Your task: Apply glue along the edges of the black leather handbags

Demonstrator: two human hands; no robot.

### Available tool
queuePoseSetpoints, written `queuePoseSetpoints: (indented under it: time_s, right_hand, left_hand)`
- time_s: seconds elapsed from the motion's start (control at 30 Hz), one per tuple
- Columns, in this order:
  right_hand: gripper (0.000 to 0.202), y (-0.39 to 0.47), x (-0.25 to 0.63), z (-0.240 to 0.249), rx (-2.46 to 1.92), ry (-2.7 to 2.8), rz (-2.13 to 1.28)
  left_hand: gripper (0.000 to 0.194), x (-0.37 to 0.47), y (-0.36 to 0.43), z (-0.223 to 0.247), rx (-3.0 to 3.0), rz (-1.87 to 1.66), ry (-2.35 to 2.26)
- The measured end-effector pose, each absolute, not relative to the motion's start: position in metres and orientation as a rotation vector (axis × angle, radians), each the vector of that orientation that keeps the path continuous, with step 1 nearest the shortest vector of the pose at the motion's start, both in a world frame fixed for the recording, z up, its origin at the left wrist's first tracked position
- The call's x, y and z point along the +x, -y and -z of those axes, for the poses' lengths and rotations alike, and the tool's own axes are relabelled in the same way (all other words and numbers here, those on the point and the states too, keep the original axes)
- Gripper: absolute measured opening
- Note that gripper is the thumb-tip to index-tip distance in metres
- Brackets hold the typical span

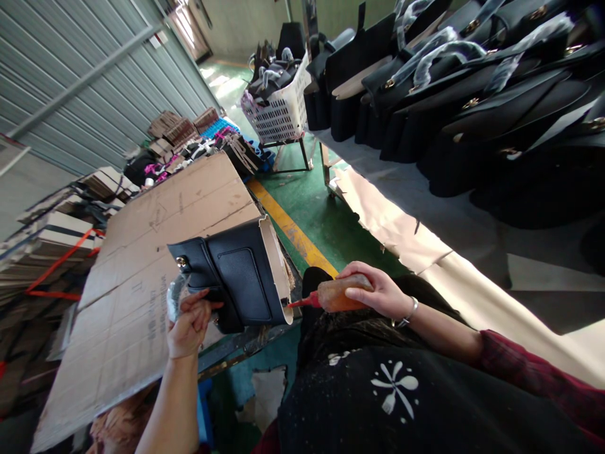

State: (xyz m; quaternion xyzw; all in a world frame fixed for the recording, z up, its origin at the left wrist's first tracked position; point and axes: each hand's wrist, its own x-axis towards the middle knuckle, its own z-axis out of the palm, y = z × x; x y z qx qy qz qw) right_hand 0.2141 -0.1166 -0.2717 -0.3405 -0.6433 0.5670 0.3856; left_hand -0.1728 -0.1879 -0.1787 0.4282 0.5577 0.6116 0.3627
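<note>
A black handbag point(243, 277) lies on the cardboard-covered table, its pale open edge turned toward my lap. My left hand point(191, 318) is closed on the bag near its wrapped handle point(176, 296), with the index finger across the black flap. In my right hand point(378, 290) is an orange squeeze bottle point(343, 294), fingers wrapped round it. The bottle's thin red nozzle point(304, 301) points left, its tip at the lower corner of the bag's pale edge.
Cardboard point(142, 271) covers the table. Stacked pieces point(51, 233) stand at the left. A white basket of bags point(281, 113) is beyond the green floor. Rows of black bags point(425, 113) fill a rack at the right.
</note>
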Motion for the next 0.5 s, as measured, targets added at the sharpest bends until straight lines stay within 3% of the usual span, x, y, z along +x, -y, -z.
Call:
queuePoseSetpoints:
  time_s: [0.2, 0.5]
  right_hand:
    - [0.029, 0.111, 0.209, 0.275, -0.969, 1.613, -1.239]
    - [0.027, 0.104, 0.211, 0.264, -0.828, 1.756, -1.218]
  left_hand:
    - [0.034, -0.175, 0.189, 0.18, 1.116, -1.565, -1.395]
    - [0.035, -0.171, 0.188, 0.176, 1.091, -1.55, -1.432]
